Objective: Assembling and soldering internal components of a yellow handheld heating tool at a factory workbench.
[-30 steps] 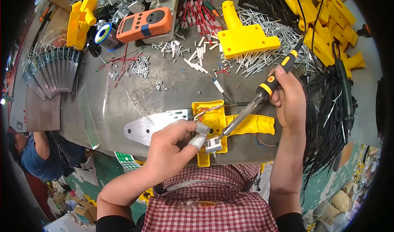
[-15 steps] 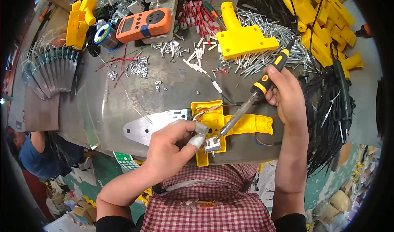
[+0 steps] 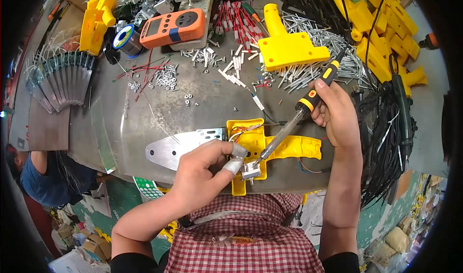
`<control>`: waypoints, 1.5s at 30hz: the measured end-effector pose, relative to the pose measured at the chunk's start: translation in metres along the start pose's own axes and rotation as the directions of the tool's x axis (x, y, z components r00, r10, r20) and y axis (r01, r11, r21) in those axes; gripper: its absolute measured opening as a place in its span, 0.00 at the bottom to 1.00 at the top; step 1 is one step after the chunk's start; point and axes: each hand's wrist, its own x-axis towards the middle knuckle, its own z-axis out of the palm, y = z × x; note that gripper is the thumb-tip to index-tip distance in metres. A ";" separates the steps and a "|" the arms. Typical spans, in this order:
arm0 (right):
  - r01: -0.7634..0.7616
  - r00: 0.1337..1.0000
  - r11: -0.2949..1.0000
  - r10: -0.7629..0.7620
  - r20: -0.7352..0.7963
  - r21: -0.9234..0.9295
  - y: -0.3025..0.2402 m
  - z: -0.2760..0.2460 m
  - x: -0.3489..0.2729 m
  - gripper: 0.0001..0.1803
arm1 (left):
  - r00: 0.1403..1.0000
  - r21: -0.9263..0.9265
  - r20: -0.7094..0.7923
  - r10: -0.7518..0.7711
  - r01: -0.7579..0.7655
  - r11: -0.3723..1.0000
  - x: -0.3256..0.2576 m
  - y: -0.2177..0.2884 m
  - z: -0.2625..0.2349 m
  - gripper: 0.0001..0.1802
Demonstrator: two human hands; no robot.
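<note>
My right hand [image 3: 335, 106] is wrapped round the black-and-yellow handle of a soldering iron [image 3: 285, 132]. The iron slants down to the left, its tip at a small grey-white switch [image 3: 250, 169] with metal terminals. Beside that switch, my left hand [image 3: 205, 169] is closed in a pinch, with pale coverings on thumb and forefinger; whatever lies between the fingertips is too small to tell. Under both sits an open yellow plastic housing half [image 3: 292, 146] with a handle, wires [image 3: 237, 134] inside it. A pointed metal plate [image 3: 166, 152] extends left from the housing.
Behind lie a yellow housing [image 3: 292, 51], long screws [image 3: 308, 29], white connectors [image 3: 236, 65], nuts [image 3: 166, 80], an orange multimeter [image 3: 172, 28] and a solder spool [image 3: 126, 41]. Black cables [image 3: 381, 142] lie at right. Metal blades [image 3: 62, 80] fan out left, near another person [image 3: 53, 179].
The view has shifted very slightly. Both hands, the iron and the switch hold nearly the same places, with the iron's tip still at the switch.
</note>
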 end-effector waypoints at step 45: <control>0.013 1.000 0.999 -0.014 0.014 0.052 0.004 -0.002 0.002 0.16 | 0.749 0.637 0.129 0.649 -0.564 0.525 -0.003 0.020 -0.023 0.17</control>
